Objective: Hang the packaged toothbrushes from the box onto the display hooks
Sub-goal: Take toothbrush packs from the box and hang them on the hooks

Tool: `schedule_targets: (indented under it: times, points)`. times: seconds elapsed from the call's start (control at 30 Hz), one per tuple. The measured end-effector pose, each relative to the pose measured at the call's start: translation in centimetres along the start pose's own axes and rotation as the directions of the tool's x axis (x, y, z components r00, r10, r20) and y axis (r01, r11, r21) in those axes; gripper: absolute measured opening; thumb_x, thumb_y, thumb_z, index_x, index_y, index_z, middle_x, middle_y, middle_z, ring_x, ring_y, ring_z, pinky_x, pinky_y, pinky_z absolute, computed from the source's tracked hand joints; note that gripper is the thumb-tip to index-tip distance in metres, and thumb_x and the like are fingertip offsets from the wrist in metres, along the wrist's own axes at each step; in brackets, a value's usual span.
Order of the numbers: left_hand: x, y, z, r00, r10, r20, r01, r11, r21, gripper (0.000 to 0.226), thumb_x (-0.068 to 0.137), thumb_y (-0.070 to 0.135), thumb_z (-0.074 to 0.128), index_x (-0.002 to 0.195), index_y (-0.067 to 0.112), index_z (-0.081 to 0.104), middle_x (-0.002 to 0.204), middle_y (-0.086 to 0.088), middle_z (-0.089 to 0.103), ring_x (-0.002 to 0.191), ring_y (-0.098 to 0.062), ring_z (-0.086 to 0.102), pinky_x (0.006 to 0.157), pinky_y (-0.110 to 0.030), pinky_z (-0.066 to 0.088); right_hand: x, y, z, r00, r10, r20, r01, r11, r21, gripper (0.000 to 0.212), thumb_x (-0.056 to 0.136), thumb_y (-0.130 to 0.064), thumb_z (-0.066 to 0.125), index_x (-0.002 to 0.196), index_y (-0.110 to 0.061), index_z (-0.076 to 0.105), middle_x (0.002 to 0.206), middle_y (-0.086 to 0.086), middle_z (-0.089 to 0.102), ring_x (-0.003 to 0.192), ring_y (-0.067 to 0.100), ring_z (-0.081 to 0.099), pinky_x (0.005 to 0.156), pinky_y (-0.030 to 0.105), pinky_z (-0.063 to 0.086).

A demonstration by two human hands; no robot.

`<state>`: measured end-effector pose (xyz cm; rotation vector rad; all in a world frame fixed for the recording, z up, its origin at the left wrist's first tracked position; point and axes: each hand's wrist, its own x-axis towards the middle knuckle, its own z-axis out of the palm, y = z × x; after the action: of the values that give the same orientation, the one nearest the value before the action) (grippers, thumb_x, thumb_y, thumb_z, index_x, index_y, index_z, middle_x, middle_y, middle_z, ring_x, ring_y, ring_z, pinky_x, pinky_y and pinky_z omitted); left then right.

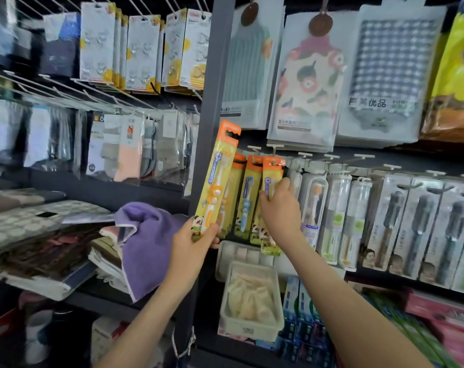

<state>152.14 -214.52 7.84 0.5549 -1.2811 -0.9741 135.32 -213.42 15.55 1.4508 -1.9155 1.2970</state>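
My left hand [192, 244] grips the bottom end of a yellow-and-orange packaged toothbrush [216, 179] and holds it upright, tilted right, in front of the dark shelf post. My right hand [280, 207] holds another orange-topped toothbrush pack [271, 176] at a display hook [274, 147], thumb and fingers curled round the pack's middle. Two more packs of the same kind [248, 197] hang on hooks just left of it. The box is not in view.
Clear-cased toothbrushes [331, 216] and grey ones [416, 229] hang to the right. Towels in packets [305, 83] hang above. A white basket [252, 301] sits below the hooks. A purple cloth [146, 240] and folded textiles lie on the left shelf.
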Motion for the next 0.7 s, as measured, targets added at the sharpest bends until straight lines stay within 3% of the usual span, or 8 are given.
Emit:
schedule_targets:
  times: [0.23, 0.3, 0.37, 0.43, 0.5, 0.57, 0.7]
  points:
    - [-0.3, -0.3, -0.4, 0.999, -0.006, 0.035, 0.005, 1.000, 0.008, 0.010, 0.090, 0.006, 0.063, 0.087, 0.016, 0.065, 0.070, 0.004, 0.071, 0.061, -0.008, 0.063, 0.067, -0.026, 0.055, 0.7, 0.6, 1.3, 0.994, 0.108, 0.003, -0.108, 0.994, -0.017, 0.031, 0.096, -0.021, 0.055, 0.113, -0.002, 0.037, 0.115, 0.017, 0.049, 0.067, 0.025, 0.046, 0.043, 0.026, 0.026]
    - [-0.7, -0.5, -0.6, 0.998, -0.011, 0.065, 0.011, 1.000, 0.005, 0.011, 0.089, 0.004, 0.062, 0.086, 0.014, 0.065, 0.068, 0.002, 0.069, 0.060, -0.008, 0.061, 0.063, -0.023, 0.053, 0.4, 0.8, 1.3, 0.990, 0.136, 0.046, -0.136, 0.991, 0.001, 0.037, 0.095, -0.027, 0.056, 0.114, -0.002, 0.037, 0.117, 0.017, 0.050, 0.077, 0.029, 0.053, 0.050, 0.030, 0.034]
    - [-1.0, -0.6, -0.8, 0.994, -0.021, 0.108, 0.019, 1.000, 0.020, 0.010, 0.089, 0.003, 0.062, 0.087, 0.013, 0.065, 0.067, 0.001, 0.068, 0.059, -0.008, 0.060, 0.059, -0.021, 0.051, -0.5, 0.9, 0.8, 0.995, 0.093, 0.035, -0.095, 0.994, 0.052, 0.046, 0.093, -0.032, 0.059, 0.120, -0.001, 0.038, 0.122, 0.015, 0.049, 0.098, 0.031, 0.056, 0.065, 0.031, 0.041]
    - [-1.2, -0.8, -0.8, 0.988, -0.038, 0.148, 0.032, 0.999, 0.041, 0.009, 0.090, 0.004, 0.062, 0.090, 0.013, 0.064, 0.068, 0.002, 0.068, 0.059, -0.008, 0.059, 0.058, -0.021, 0.051, -1.8, 0.5, -0.3, 0.999, 0.037, -0.007, -0.036, 0.990, 0.140, 0.054, 0.093, -0.033, 0.060, 0.132, -0.003, 0.037, 0.125, 0.011, 0.048, 0.109, 0.024, 0.051, 0.074, 0.023, 0.038]
    - [-1.5, -0.9, -0.4, 0.983, -0.052, 0.173, 0.045, 0.998, 0.046, 0.011, 0.090, 0.005, 0.062, 0.092, 0.016, 0.062, 0.067, 0.003, 0.068, 0.058, -0.008, 0.059, 0.058, -0.022, 0.051, -3.5, -0.4, -1.4, 1.000, 0.004, 0.029, -0.013, 0.949, 0.314, 0.051, 0.094, -0.035, 0.057, 0.135, -0.009, 0.039, 0.111, 0.005, 0.055, 0.094, 0.014, 0.054, 0.067, 0.013, 0.039]
    - [-2.0, -1.2, 0.5, 0.975, -0.046, 0.218, 0.022, 0.993, 0.112, 0.012, 0.090, 0.008, 0.063, 0.091, 0.021, 0.061, 0.067, 0.002, 0.067, 0.058, -0.008, 0.060, 0.061, -0.025, 0.051, -4.9, -1.5, -2.1, 0.995, -0.050, 0.085, 0.005, 0.885, 0.466, 0.047, 0.093, -0.038, 0.058, 0.132, -0.016, 0.043, 0.094, 0.002, 0.059, 0.080, 0.008, 0.057, 0.066, 0.016, 0.046]
    - [-3.2, -1.5, 2.4, 0.951, -0.034, 0.307, -0.056, 0.958, 0.281, 0.009, 0.092, 0.013, 0.062, 0.090, 0.021, 0.058, 0.069, -0.001, 0.066, 0.057, -0.003, 0.060, 0.062, -0.018, 0.047, -5.3, -2.8, -2.3, 0.994, -0.019, 0.108, -0.033, 0.888, 0.458, 0.062, 0.085, -0.043, 0.067, 0.133, -0.019, 0.037, 0.087, -0.003, 0.054, 0.078, 0.013, 0.058, 0.071, 0.029, 0.048]
